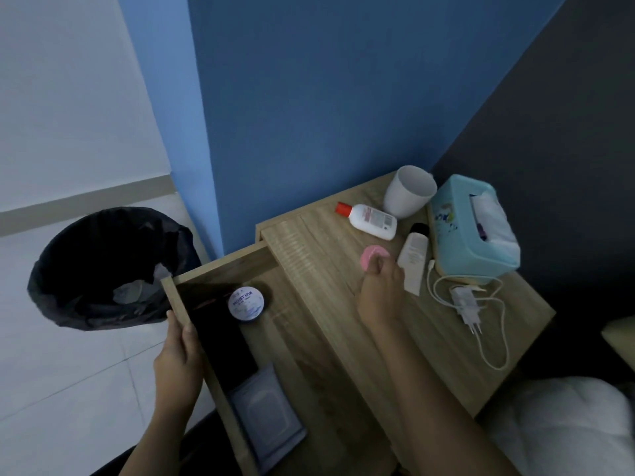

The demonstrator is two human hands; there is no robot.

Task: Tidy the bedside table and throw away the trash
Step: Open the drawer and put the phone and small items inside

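Note:
The wooden bedside table [330, 304] has its top drawer [213, 269] pulled out to the left. My left hand [180, 352] grips the drawer's front edge. My right hand [379, 290] closes its fingertips on a small pink round container [369, 257] on the tabletop. Inside the drawer lie a round cream jar [246, 304] with a white lid and a flat wipes pack [266, 413]. A white bottle with a red cap [369, 219] lies on its side. A white tube with a black cap [414, 259] lies next to my right hand.
A bin lined with a black bag [106, 269] stands on the floor left of the drawer. At the table's back are a white cup [409, 192] and a turquoise tissue box [474, 225]. A white charger with cable [467, 304] lies at the right. White bedding [563, 427] is at lower right.

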